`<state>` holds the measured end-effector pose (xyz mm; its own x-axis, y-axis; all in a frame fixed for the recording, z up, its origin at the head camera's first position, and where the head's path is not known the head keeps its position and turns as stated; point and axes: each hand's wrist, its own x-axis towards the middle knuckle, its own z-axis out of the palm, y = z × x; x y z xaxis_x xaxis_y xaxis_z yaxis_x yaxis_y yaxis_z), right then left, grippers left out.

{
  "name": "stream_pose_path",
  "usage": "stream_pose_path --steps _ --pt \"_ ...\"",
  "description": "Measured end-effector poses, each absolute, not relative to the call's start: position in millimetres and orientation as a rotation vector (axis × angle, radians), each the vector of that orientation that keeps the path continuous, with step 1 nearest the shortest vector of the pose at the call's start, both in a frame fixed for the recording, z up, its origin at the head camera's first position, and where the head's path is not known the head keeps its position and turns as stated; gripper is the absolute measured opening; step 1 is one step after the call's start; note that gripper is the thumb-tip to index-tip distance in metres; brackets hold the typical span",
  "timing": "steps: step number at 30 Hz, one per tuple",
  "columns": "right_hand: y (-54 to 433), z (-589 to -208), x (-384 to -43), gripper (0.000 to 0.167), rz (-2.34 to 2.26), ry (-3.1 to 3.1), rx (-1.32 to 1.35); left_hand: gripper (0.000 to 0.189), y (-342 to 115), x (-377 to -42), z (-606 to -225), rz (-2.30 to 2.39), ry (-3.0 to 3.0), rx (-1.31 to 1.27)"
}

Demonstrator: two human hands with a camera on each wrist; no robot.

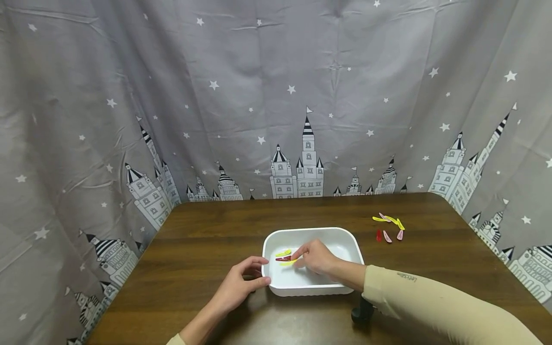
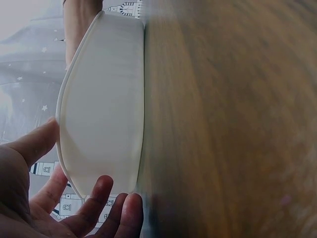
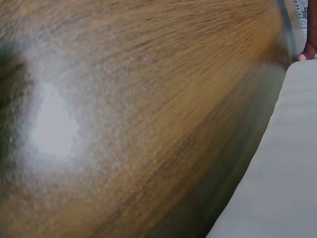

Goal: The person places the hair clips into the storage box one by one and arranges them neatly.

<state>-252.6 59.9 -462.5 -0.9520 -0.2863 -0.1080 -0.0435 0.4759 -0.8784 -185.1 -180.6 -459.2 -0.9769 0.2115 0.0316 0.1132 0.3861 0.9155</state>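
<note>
A white rectangular tray (image 1: 315, 291) stands on the table, with yellow hair clips (image 1: 282, 252) and a dark red hair clip (image 1: 283, 259) lying in its left part. My right hand (image 1: 318, 257) reaches down inside it. Thumb and index finger pinch one end of the nearer yellow hair clip (image 1: 286, 263), close over the tray floor. At the tray's left end, my left hand (image 1: 241, 282) holds the rim. In the left wrist view, the thumb and index finger are at the rim, and the other fingers (image 2: 101, 191) are beside the outer wall.
Behind the tray to the right, yellow hair clips (image 1: 400, 224), pink hair clips (image 1: 387, 236) and a red hair clip (image 1: 378, 235) lie on the brown wooden table (image 1: 207, 230). A black object (image 1: 362, 314) shows below the right forearm. A grey castle-print curtain (image 1: 241, 120) hangs around the table.
</note>
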Motion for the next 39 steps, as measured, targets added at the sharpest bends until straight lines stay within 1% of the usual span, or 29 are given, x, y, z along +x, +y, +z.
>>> stream_pose_path --steps 10,17,25,32,39 --pt "60.4 -465.1 -252.3 0.014 -1.431 2.416 -0.304 0.040 -180.9 -184.2 -458.3 1.691 2.508 0.319" --pt "61.3 -462.8 -252.1 0.012 -1.413 2.355 -0.308 0.040 -181.9 -184.4 -458.1 1.679 2.532 0.306" --pt "60.3 -464.2 -255.5 0.010 -1.348 2.419 -0.317 0.040 -180.2 -184.8 -456.5 1.664 2.528 0.294" --pt "62.3 -466.0 -260.5 0.010 -1.316 2.458 -0.322 0.041 -177.6 -188.5 -456.8 1.652 2.534 0.342" --pt "58.6 -469.1 -260.1 0.012 -1.289 2.452 -0.316 0.040 -178.7 -184.9 -455.5 1.655 2.532 0.291"
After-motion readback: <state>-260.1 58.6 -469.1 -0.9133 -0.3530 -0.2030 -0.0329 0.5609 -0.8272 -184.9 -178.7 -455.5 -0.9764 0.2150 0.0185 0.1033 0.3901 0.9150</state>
